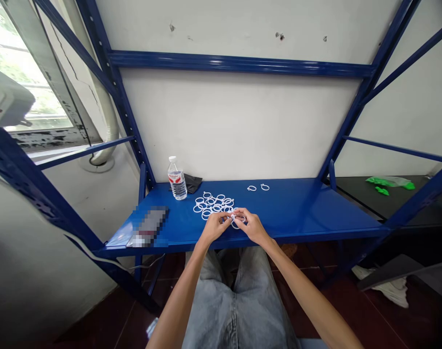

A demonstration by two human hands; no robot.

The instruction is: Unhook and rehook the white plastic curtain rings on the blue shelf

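My left hand (216, 225) and my right hand (253, 227) meet over the front part of the blue shelf, fingertips pinched together. Between them is a thin white ring (236, 226), partly covered by the fingers. A cluster of similar white rings (206, 213) lies flat and overlapping just beyond my left hand, each with what looks like a small tab. Two more rings, one on the left (251, 188) and one on the right (265, 187), lie apart from the cluster near the back of the shelf.
A water bottle (177, 182) stands at the back left beside a black pouch (192, 183). A blurred-out flat object (150, 227) lies at the left. Blue metal posts (346, 116) frame the shelf. On a dark table to the right lies green and clear plastic (390, 182).
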